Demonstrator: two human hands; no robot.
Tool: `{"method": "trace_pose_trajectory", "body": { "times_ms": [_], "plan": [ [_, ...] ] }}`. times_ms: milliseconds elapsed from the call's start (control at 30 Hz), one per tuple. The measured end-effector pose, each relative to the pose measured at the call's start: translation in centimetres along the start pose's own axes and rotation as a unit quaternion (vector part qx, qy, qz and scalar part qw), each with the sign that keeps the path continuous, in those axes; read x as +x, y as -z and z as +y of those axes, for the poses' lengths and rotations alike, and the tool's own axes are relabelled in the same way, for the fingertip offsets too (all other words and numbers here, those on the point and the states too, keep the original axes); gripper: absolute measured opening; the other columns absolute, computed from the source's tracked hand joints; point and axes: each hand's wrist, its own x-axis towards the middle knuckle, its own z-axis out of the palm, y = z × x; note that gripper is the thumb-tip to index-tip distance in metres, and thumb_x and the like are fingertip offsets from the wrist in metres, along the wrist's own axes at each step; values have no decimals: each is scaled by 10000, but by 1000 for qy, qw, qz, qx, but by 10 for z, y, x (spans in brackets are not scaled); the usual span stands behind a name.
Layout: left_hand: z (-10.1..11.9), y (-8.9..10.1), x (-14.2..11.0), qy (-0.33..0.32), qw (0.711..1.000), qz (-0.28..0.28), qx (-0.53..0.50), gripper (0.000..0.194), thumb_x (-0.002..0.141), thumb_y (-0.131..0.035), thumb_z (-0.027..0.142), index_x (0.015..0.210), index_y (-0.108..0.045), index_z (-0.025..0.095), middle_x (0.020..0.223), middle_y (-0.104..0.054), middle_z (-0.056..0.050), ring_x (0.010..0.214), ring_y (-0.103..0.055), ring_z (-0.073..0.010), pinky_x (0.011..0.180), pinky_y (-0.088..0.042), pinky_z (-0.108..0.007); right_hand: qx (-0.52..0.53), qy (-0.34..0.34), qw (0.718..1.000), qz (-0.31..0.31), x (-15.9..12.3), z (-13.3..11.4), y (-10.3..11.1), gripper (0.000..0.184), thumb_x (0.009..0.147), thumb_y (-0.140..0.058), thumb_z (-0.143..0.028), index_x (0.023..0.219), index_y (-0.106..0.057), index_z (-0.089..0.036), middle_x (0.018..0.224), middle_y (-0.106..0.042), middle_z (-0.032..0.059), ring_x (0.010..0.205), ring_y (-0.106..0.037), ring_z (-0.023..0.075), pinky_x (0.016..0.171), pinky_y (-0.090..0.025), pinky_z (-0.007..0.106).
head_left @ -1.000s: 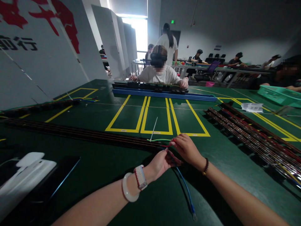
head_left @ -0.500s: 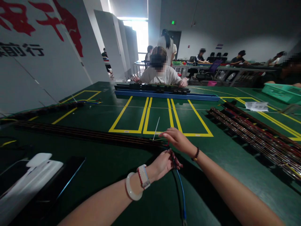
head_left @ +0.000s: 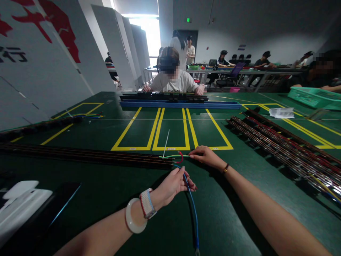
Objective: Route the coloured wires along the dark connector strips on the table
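Observation:
My left hand (head_left: pixel 177 183) pinches a blue wire (head_left: pixel 195 217) near the end of a long dark rail assembly (head_left: pixel 114 158); the wire runs toward me to a metal lug. Just beyond it, my right hand (head_left: pixel 206 156) has its fingertips closed on the end of a green wire (head_left: pixel 174 155). A short red wire (head_left: pixel 181 157) curves between the two hands. From the rail's end a thin white cable tie (head_left: pixel 166 142) sticks up. Copper-coloured strips run along the rail, which lies flat on the table to the left.
Bundled rails with wires (head_left: pixel 282 149) lie at right. A blue rail (head_left: pixel 181 105) spans the far side before a seated person (head_left: pixel 173 80). A green basket (head_left: pixel 314 97) stands at far right. Phone-like dark slab (head_left: pixel 64 202) and white items (head_left: pixel 26 202) lie at lower left.
My right hand has moved down and right, from above the rail's end to the green wire's tip. The green and red wires now show more clearly. The whole view has shifted slightly.

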Motion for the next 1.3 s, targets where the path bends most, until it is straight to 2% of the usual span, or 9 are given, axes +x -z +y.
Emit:
{"method": "trace_pose_trajectory", "body": {
  "times_ms": [233, 500, 667, 800, 867, 967, 1067, 1167, 1300],
  "plan": [
    [19, 30, 8, 111, 957, -74, 258, 373, 898, -280, 458, 850, -412, 113, 657, -581, -75, 594, -608, -164, 650, -489, -318, -34, 68, 997, -15, 1, 4, -3, 228, 864, -585, -375, 964, -700, -206, 890, -661, 12, 780, -569, 102, 747, -376, 238],
    [40, 47, 11, 157, 890, -170, 392, 415, 858, -330, 525, 788, -432, 130, 624, -599, -93, 564, -621, -212, 577, -504, -354, -19, 60, 998, -22, 2, 5, -2, 268, 874, -560, -407, 986, -692, -202, 936, -659, 31, 819, -569, 123, 782, -389, 257],
    [44, 47, 6, 142, 897, -189, 374, 481, 865, -339, 554, 908, -525, 112, 838, -658, -175, 721, -659, -206, 660, -520, -317, 21, 8, 999, -36, 2, 6, -2, 328, 858, -558, -448, 980, -692, -174, 949, -650, 60, 844, -571, 151, 822, -406, 292],
    [46, 48, 3, 135, 898, -222, 355, 469, 862, -393, 511, 1026, -558, 104, 925, -658, -176, 798, -663, -189, 701, -521, -285, 183, -57, 980, 43, 3, -12, 2, 451, 896, -459, -513, 1103, -638, -156, 1039, -622, 83, 893, -574, 160, 858, -430, 318],
    [45, 49, 4, 140, 898, -229, 350, 437, 855, -414, 493, 981, -561, 101, 891, -663, -173, 765, -664, -191, 680, -522, -286, 270, -24, 960, 64, 3, -29, 4, 460, 934, -388, -502, 1212, -574, -186, 1176, -571, 82, 996, -558, 159, 939, -400, 337],
    [40, 50, 7, 136, 899, -229, 347, 395, 840, -444, 491, 890, -532, 110, 839, -665, -170, 707, -661, -195, 628, -519, -290, 349, 30, 937, -3, 3, -52, 4, 507, 965, -277, -516, 1245, -554, -198, 1257, -527, 80, 1124, -507, 168, 1027, -331, 359],
    [35, 50, 10, 132, 904, -226, 337, 387, 843, -446, 484, 859, -509, 102, 853, -658, -190, 702, -660, -199, 641, -521, -305, 322, 31, 945, -50, 3, -60, 2, 660, 967, -176, -545, 960, -683, -123, 1003, -638, 100, 1004, -563, 171, 997, -348, 353],
    [32, 51, 11, 136, 909, -246, 308, 389, 860, -424, 477, 895, -497, 97, 890, -652, -198, 747, -664, -202, 688, -523, -318, 245, 27, 966, -75, 3, -57, 1, 624, 935, -317, -562, 666, -647, -106, 729, -621, 80, 780, -575, 149, 837, -422, 304],
    [29, 53, 11, 128, 912, -256, 293, 404, 856, -433, 502, 920, -478, 105, 915, -649, -192, 780, -663, -208, 720, -522, -336, 159, 10, 982, -99, 4, -49, 0, 394, 811, -600, -502, 944, -648, -135, 726, -593, 23, 662, -535, 114, 677, -437, 250]
  ]
}}
